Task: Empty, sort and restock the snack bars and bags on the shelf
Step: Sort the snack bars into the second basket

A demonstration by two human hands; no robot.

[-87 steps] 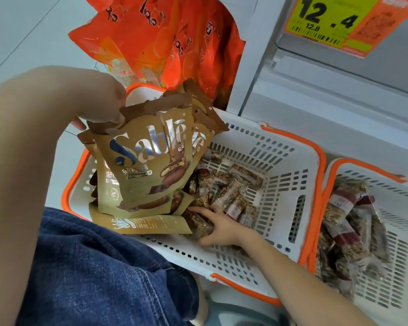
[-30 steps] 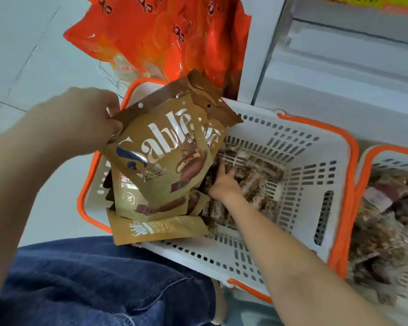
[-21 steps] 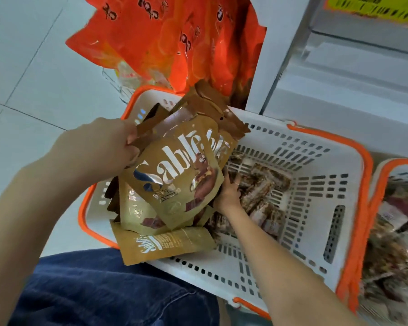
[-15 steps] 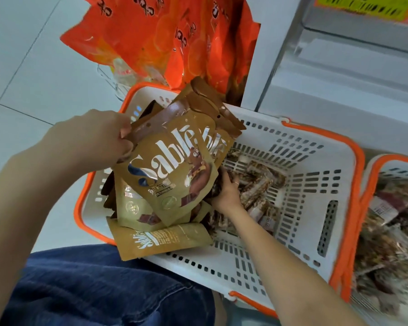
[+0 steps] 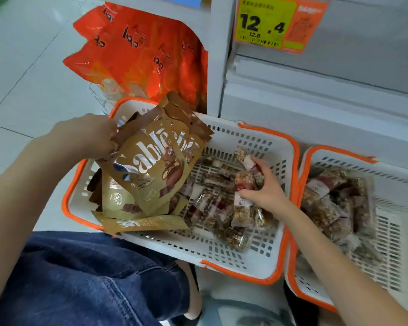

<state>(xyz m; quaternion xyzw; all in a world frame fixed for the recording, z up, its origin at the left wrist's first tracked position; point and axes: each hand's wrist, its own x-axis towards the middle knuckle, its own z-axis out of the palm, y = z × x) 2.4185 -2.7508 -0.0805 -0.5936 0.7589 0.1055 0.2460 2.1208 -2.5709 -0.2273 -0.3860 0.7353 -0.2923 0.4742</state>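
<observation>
Left hand [image 5: 90,135]: fingers curled round the top edges of a fanned bunch of gold bags [image 5: 151,170], holding them tilted over the left end of the near basket [image 5: 264,250].
Right hand [image 5: 266,191]: closed on a few bars [image 5: 244,182] — clear wrappers, nut filling, white labels — above the loose pile on the basket floor.
More bags: further gold ones stand under the held bunch; one lies flat across the near rim.
Second basket [image 5: 386,274]: white with an orange rim like the first, touching its right side, also holding bars.
In the way: the held bags hide the left half of the near basket.
Writing: "Sablé" in pale letters on the front bag; a yellow-and-orange price tag [image 5: 269,22] on the shelf [image 5: 316,95] reads 12.4, with 12.8 small beneath.
Behind: orange packs [image 5: 137,50] — lettering too blurred to read — lean beside the shelf upright.
Floor [image 5: 28,74]: pale tiles; a denim knee [image 5: 80,278] fills the lower left.
</observation>
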